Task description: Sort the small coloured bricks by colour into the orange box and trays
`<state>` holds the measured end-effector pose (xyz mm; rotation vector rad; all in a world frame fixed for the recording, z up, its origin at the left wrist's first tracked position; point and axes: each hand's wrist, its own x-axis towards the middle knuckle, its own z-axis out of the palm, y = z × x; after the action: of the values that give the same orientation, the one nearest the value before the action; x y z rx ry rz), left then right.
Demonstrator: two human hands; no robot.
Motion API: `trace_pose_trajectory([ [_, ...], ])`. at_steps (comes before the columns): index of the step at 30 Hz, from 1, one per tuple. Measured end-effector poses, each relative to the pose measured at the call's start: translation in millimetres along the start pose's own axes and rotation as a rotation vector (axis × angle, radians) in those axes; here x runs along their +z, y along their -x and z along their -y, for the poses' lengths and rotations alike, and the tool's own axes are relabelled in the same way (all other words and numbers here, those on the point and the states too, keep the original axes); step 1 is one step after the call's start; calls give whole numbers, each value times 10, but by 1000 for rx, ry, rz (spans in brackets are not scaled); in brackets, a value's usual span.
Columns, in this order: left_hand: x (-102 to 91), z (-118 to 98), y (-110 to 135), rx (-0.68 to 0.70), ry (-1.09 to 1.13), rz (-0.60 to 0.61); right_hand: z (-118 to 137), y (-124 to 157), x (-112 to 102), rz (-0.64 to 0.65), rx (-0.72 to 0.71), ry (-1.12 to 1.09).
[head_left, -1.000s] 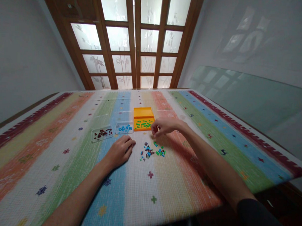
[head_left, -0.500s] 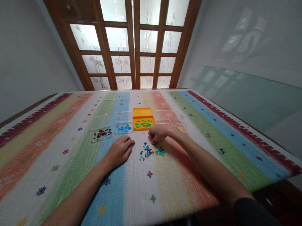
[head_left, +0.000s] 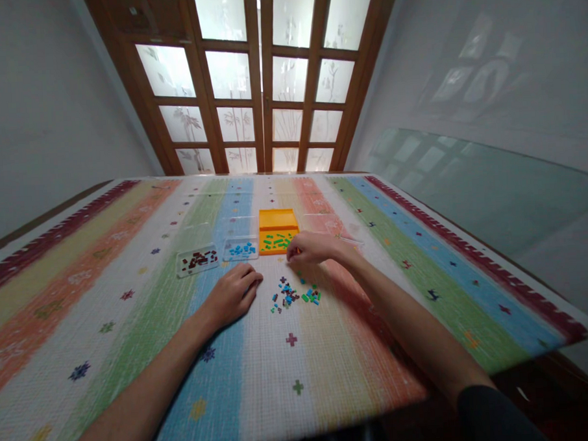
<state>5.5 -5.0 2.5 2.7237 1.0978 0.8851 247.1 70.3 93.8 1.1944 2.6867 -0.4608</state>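
Note:
My right hand [head_left: 307, 247] hangs at the front right corner of the orange box [head_left: 278, 218], fingers pinched together. What is between its fingertips is too small and hidden to make out. Green toy bricks [head_left: 279, 241] lie in the front half of that box. Resting on the cloth, my left hand [head_left: 235, 292] has its fingers loosely bent and slightly apart, with nothing visible in it. Between and in front of both hands is a loose pile of small blue, brown and green bricks [head_left: 288, 295]. A few green and blue bricks [head_left: 311, 296] lie just right of it.
A clear box of brown bricks [head_left: 197, 260] stands left, and a clear box of blue bricks [head_left: 241, 250] stands beside the orange one. Another clear container [head_left: 350, 234] sits partly behind my right arm. A striped cloth [head_left: 271, 377] covers the table.
My right hand has moved up and away from the loose bricks towards the orange box's front corner. My left hand has stayed in place.

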Motion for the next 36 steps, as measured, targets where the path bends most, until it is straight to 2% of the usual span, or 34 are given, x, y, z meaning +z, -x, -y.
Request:
trace_pose_trajectory([
  [7, -1, 6, -1, 1, -1, 7, -107, -120, 73, -245, -10, 2],
  [14, 6, 9, -1, 4, 1, 6, -128, -255, 285, -389, -13, 14],
  [18, 8, 11, 3, 1, -1, 4, -141, -294, 378, -466, 56, -6],
  [23, 15, 20, 10, 5, -15, 11, -142, -212, 251, -502, 120, -8],
  [26, 18, 24, 10, 8, -12, 12, -134, -99, 81, -405, 80, 1],
  [29, 18, 22, 7, 7, -8, 15, -124, 9, -41, -149, 35, -8],
  [33, 16, 22, 4, 9, -4, 8, -71, 65, -53, 150, 30, -9],
  [36, 11, 23, 6, 10, -17, 12, -2, 41, -9, 247, 94, 64],
])
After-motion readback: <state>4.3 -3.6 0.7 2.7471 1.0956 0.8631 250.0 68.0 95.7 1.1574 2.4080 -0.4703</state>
